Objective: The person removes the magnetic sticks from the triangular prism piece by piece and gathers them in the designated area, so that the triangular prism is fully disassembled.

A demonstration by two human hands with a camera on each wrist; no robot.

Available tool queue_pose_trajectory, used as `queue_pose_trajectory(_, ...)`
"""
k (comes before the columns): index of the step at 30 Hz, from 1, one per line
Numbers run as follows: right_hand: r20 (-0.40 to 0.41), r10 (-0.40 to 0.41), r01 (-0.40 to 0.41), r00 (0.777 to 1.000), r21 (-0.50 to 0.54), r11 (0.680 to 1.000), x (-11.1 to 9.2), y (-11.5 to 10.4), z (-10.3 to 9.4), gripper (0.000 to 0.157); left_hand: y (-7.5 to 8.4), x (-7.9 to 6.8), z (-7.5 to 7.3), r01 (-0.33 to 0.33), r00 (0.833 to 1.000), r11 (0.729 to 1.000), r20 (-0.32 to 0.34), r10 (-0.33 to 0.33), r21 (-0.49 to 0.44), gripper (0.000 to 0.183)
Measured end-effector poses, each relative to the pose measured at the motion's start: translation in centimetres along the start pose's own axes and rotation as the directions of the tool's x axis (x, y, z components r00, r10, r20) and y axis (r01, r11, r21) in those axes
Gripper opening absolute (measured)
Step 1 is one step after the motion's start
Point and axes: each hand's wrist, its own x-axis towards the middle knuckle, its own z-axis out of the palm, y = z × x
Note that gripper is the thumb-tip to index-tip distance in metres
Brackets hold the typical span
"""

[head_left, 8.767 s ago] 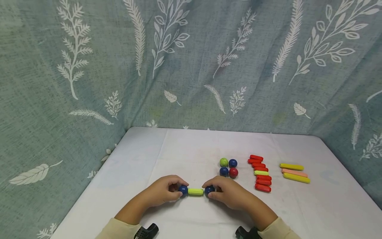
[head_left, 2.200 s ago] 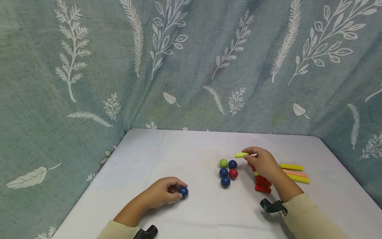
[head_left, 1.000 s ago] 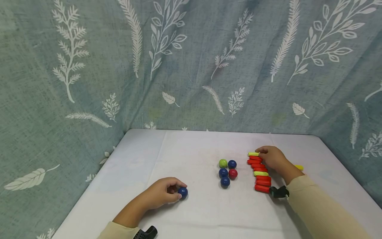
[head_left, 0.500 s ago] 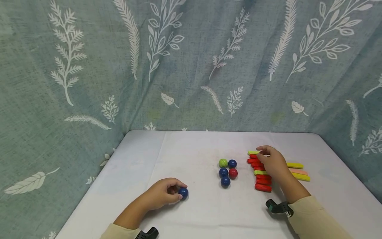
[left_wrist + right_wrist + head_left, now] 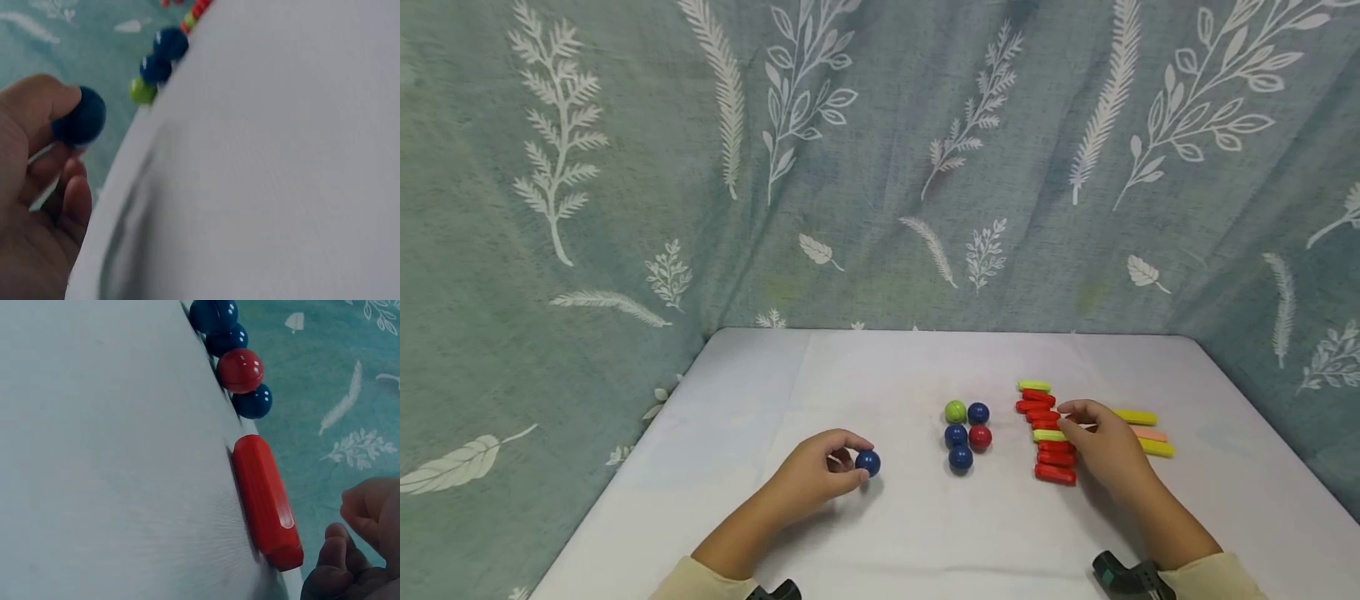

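Observation:
My left hand [image 5: 812, 471] pinches a blue ball [image 5: 871, 463] between thumb and fingertips, just above its shadow; the left wrist view shows the same ball [image 5: 81, 119] against the thumb. My right hand [image 5: 1101, 442], its fingers loosely bent and holding nothing, is beside the right ends of a column of short rods. Most are red, such as the nearest red rod [image 5: 1056, 474]; one yellow-green rod [image 5: 1034, 386] lies at the far end, another yellow-green rod [image 5: 1048, 435] farther down. In the right wrist view, a red rod [image 5: 265, 503] lies apart from the fingers.
Between the hands sit several balls in two columns: a green ball [image 5: 955, 411], a red ball [image 5: 980, 437] and blue balls [image 5: 960, 457]. Longer yellow rods [image 5: 1135, 417] and a peach rod [image 5: 1150, 434] lie right of the right hand. Patterned curtain [image 5: 880, 167] surrounds the white table [image 5: 850, 375].
The yellow-green rod that lay between two blue balls is now atop the rod column; one blue ball joined the group. My right hand has let go and drawn nearer; the left lifted its ball slightly.

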Motion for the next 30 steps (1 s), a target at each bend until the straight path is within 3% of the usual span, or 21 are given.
queue_pose_trajectory(6,-0.044,-0.001,0.001,0.999,0.007,1.000,-0.7,0.4,0.6,0.031,4.1,2.7,2.2,-0.028,0.999,1.000,-0.033,0.028,0.000,0.029)
queue_pose_trajectory(11,-0.048,0.000,0.000,0.999,0.002,1.000,-0.8,0.9,0.7,0.032,6.4,5.0,4.5,-0.094,0.996,0.996,-0.010,0.094,0.002,0.029)
queue_pose_trajectory(18,-0.037,0.025,-0.023,0.999,0.044,0.999,-0.7,1.4,0.5,0.035,7.3,7.1,7.2,-0.140,0.990,0.983,0.000,0.141,0.121,0.028)
queue_pose_trajectory(26,-0.022,0.034,-0.033,0.999,0.063,0.997,-0.7,1.8,1.0,0.036,8.3,8.1,9.2,-0.180,0.984,0.941,0.049,0.173,0.286,0.032)
queue_pose_trajectory(30,-0.026,0.022,-0.021,0.999,0.049,0.999,-0.5,1.9,0.7,0.036,8.5,8.8,10.2,-0.193,0.981,0.932,0.046,0.188,0.305,0.030)
